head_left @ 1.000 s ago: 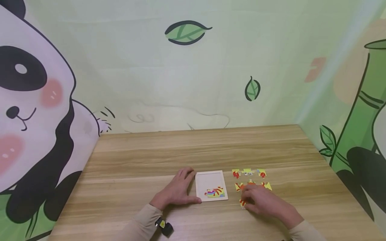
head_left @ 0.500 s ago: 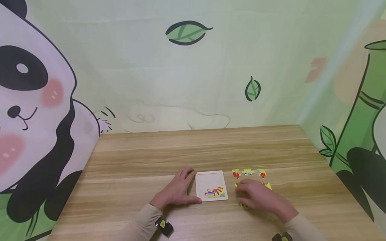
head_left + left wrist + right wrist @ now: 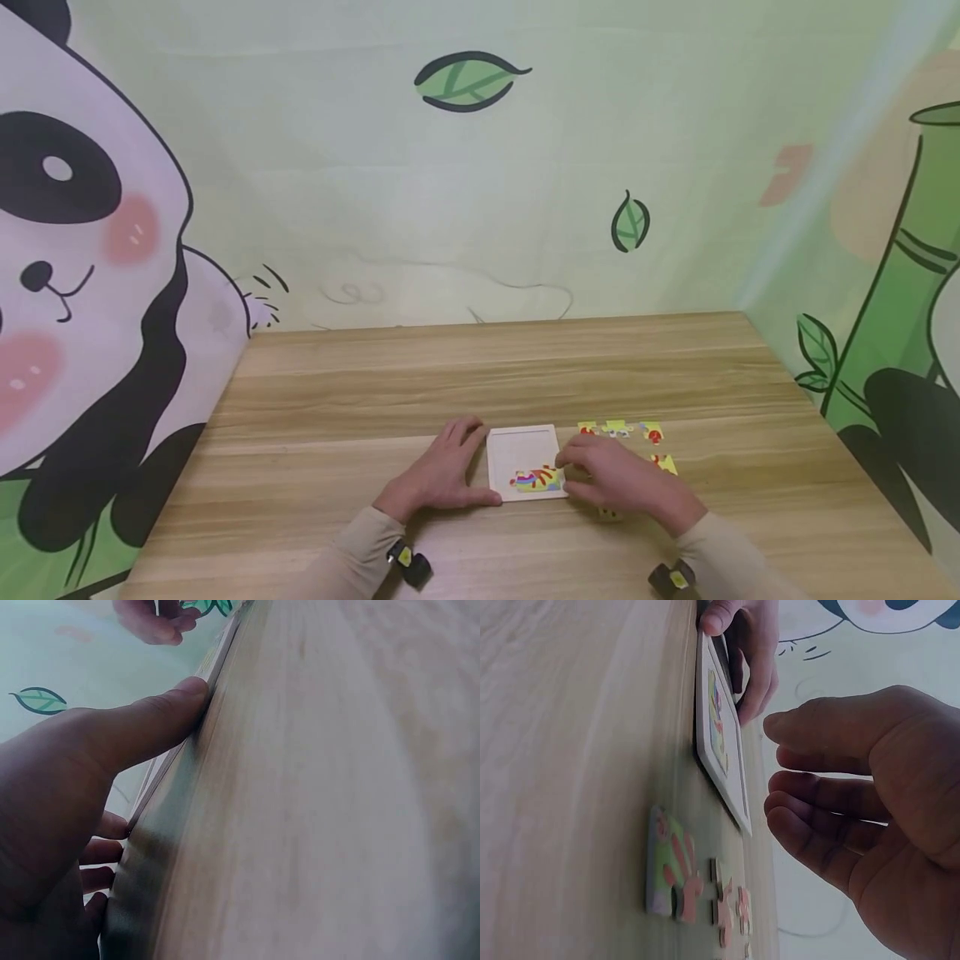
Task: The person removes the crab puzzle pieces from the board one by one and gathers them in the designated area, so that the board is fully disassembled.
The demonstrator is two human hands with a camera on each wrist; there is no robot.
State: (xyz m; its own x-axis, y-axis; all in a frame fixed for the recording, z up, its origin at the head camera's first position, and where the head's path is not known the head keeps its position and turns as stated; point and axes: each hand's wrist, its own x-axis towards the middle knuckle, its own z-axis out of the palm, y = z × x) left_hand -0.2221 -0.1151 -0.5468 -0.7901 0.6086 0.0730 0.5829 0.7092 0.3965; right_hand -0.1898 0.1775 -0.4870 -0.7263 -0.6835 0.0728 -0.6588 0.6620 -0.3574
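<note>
A white jigsaw puzzle tray (image 3: pixel 525 432) lies on the table, with joined yellow-and-red pieces (image 3: pixel 536 478) in its lower right part. My left hand (image 3: pixel 438 471) holds the tray's left side, thumb at the near corner and fingers by the far corner. Over the tray's right edge hovers my right hand (image 3: pixel 626 475). In the right wrist view its fingers (image 3: pixel 810 791) are loosely bent, the thumb close to the index finger, and no piece shows between them. Beneath and behind this hand lie loose jigsaw pieces (image 3: pixel 671 862), partly hidden in the head view.
Loose pieces stand in rows right of the tray, among them a top-row piece (image 3: pixel 652 432) and one below it (image 3: pixel 665 464). The wood-grain table (image 3: pixel 360 383) ends at a wall cloth (image 3: pixel 337 167) printed with a panda and leaves. Both wrists wear small black cameras (image 3: pixel 408 565).
My right hand has moved left from the loose pieces to the tray's right edge. My left hand and the tray have stayed in place.
</note>
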